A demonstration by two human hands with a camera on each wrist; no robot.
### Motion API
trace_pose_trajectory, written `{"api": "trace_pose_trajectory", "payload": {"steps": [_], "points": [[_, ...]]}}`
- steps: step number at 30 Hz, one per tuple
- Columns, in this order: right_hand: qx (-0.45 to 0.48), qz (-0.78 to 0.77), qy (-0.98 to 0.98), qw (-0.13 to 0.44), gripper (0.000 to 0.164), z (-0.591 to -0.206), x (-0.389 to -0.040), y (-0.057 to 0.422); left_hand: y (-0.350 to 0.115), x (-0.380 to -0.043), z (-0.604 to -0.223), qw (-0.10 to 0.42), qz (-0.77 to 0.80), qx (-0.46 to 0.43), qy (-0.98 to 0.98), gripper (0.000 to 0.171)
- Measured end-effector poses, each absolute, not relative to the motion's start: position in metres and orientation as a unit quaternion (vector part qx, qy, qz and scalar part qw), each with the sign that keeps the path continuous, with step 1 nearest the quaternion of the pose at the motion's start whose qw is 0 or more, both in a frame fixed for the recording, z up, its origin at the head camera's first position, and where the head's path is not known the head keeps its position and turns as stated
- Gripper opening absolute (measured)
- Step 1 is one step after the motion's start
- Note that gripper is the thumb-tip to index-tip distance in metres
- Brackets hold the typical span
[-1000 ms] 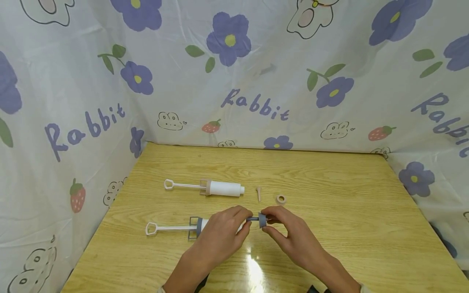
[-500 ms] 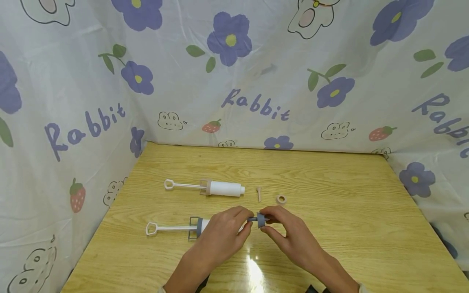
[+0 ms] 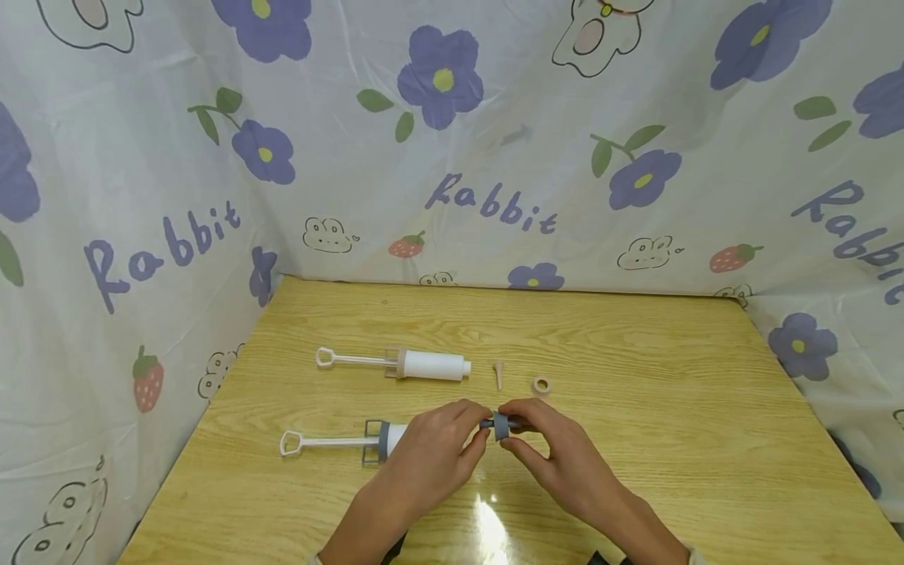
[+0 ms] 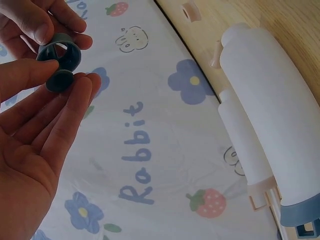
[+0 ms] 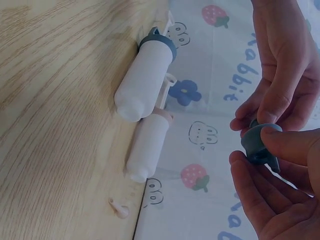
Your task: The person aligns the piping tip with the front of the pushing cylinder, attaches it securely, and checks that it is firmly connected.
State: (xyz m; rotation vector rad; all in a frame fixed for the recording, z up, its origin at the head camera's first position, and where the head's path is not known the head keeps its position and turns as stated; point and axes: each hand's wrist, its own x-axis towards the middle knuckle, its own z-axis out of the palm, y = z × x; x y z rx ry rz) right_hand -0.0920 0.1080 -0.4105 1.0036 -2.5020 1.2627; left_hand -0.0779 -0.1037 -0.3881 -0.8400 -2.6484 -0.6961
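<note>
Over the table, both hands work on two small blue-grey parts. My left hand (image 3: 438, 443) pinches a thin nozzle by its round flanged end (image 4: 59, 81) between thumb and fingers. A blue-grey ring cap (image 3: 501, 426) sits between the thumb and fingers of my right hand (image 3: 561, 451). The nozzle passes into the cap, and its tapered tip (image 5: 273, 164) shows on the right hand's side. Partly behind the left hand lies a large white syringe (image 5: 147, 77) with a blue-grey collar (image 3: 384, 441) and a white loop-handled plunger (image 3: 332, 442).
Farther back lies a smaller white syringe (image 3: 433, 365) with a beige collar. To its right are a small beige nozzle (image 3: 498, 375) and a beige ring (image 3: 541, 385). A printed cloth (image 3: 494, 141) hangs around the wooden table (image 3: 671, 377) at the back and sides.
The hands have drawn slightly closer together. Less of the nozzle shows between the left fingers and the cap. The syringes and beige parts have stayed put.
</note>
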Motion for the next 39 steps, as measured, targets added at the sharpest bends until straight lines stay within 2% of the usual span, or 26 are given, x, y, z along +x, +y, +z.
{"api": "trace_pose_trajectory", "payload": {"steps": [6,27,39], "points": [[0.336,0.427,-0.836,0.078,0.034,-0.4093,-0.0921,0.1064,-0.1030,-0.0775,-0.3884,0.116,-0.265,-0.274,-0.917,0.018],[0.333,0.425,-0.837,0.084,0.036,-0.4058,-0.0921,0.1055,-0.1026,-0.0781,-0.3902,0.120,-0.339,-0.281,-0.890,0.015],[0.332,0.423,-0.837,0.098,0.036,-0.4065,-0.0926,0.1066,-0.1030,-0.0778,-0.3899,0.053,-0.408,-0.242,-0.879,0.018]]}}
